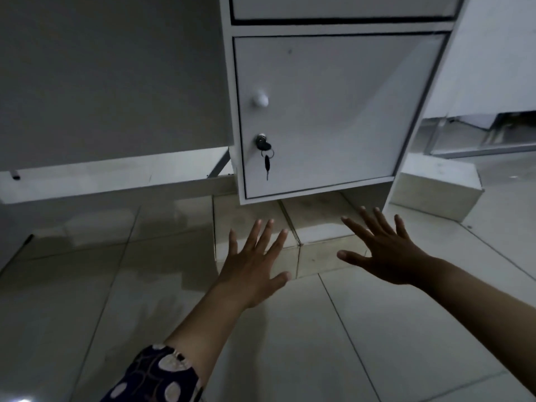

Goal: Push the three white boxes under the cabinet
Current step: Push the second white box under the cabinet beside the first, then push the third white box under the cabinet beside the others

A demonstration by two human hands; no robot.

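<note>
A white cabinet (333, 111) with a round knob and a key in its lock stands over the tiled floor. Two white boxes lie side by side, half under its base: the left box (240, 216) and the right box (322, 219). A third white box (435, 190) rests on the floor to the right of the cabinet's side panel. My left hand (252, 265) hovers flat with fingers spread over the left box's near edge. My right hand (385, 250) is spread over the right box's near corner. Neither hand holds anything.
A low white shelf or bench (110, 178) runs along the left, with a metal leg near the cabinet. A glass-and-metal frame (478, 134) stands at the far right. Pale floor tiles (377, 329) stretch toward me.
</note>
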